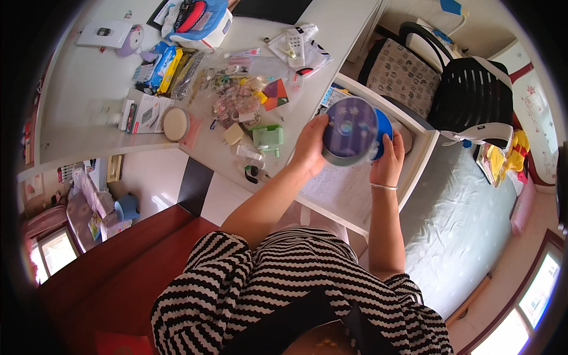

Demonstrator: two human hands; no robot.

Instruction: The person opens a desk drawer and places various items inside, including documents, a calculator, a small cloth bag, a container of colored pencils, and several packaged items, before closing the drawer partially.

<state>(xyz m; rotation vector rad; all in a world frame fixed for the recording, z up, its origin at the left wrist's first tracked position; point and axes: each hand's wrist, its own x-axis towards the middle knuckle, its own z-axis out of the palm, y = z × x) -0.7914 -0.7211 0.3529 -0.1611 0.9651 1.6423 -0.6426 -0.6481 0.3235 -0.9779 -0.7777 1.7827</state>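
Observation:
Above an open drawer (pixel 414 171), my left hand (pixel 309 147) grips a round, dark purple disc (pixel 350 133) by its left side. The disc has pale markings and a thick grey-green edge; blur hides whether it is a CD or a round tin. A bright blue round piece (pixel 384 131) shows behind its right side, partly covered by it. My right hand (pixel 389 161), with a white bangle on the wrist, has its fingers closed on the blue piece. Inside the drawer lies a written paper sheet (pixel 334 188), partly below my hands.
Left of the drawer, the white desk (pixel 77 94) carries a pile of small trinkets (pixel 234 100), a green plastic box (pixel 268 136), a round beige lid (pixel 176 124) and wipes packs (pixel 165 70). Right of it stand a black chair (pixel 478 89) and a bed (pixel 461 219).

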